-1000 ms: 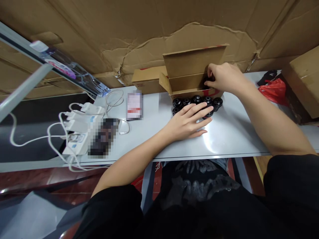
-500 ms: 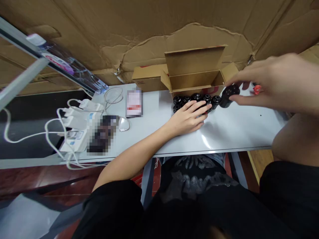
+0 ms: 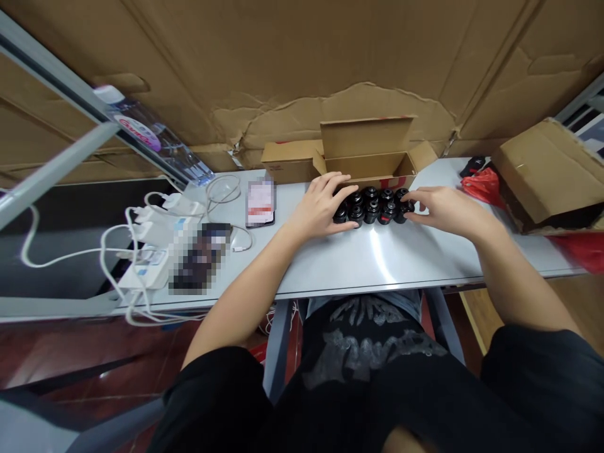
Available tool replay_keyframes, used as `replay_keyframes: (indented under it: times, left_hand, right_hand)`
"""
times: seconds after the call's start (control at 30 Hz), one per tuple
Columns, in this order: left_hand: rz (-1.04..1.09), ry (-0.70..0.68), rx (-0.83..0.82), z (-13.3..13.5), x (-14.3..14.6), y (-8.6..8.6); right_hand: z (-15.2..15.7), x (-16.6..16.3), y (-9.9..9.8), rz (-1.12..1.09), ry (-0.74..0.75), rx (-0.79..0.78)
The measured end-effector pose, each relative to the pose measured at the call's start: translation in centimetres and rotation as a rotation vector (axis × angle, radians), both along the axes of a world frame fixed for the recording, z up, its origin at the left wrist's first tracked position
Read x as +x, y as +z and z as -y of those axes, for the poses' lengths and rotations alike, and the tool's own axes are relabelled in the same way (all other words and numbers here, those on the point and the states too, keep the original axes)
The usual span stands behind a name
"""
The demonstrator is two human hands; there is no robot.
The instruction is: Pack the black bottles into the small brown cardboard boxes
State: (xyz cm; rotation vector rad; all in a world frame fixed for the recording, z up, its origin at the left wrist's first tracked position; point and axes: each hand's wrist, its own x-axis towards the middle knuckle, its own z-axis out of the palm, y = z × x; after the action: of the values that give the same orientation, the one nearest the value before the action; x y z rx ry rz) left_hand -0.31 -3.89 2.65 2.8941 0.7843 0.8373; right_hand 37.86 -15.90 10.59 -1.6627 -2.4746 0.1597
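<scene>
The black round parts point(image 3: 372, 209) stand in a tight double row on the white table point(image 3: 330, 261), right between the fingertips of both hands. The left hand point(image 3: 318, 206) rests with fingers slightly apart against the row's left end. The right hand point(image 3: 446, 209), fingers also slightly apart, touches its right end, closed around no single part. The open cardboard box point(image 3: 368, 151) sits just beyond the fingertips. Light, even pressure from both ends seems best, keeping the row square without tipping any part.
</scene>
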Motion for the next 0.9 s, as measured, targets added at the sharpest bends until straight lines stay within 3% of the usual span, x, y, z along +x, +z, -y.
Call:
replay_keyframes:
  times: [0.3, 0.53, 0.63, 0.9]
  left_hand:
    - [-0.055, 0.044, -0.068, 0.0, 0.1, -0.5]
    - [-0.046, 0.071, -0.092, 0.1, 0.6, -0.5]
    - [-0.036, 0.078, -0.087, 0.2, 0.8, -0.5]
    - [-0.04, 0.086, -0.097, 0.5, 0.8, -0.2]
  right_hand:
    - [0.4, 2.2, -3.7, -0.13, -0.029, 0.229]
    - [0.8, 0.3, -4.0, -0.154, 0.04, 0.419]
    - [0.3, 0.0, -4.2, -0.064, 0.044, 0.41]
    - [-3.1, 3.8, -5.8, -0.089, 0.121, 0.303]
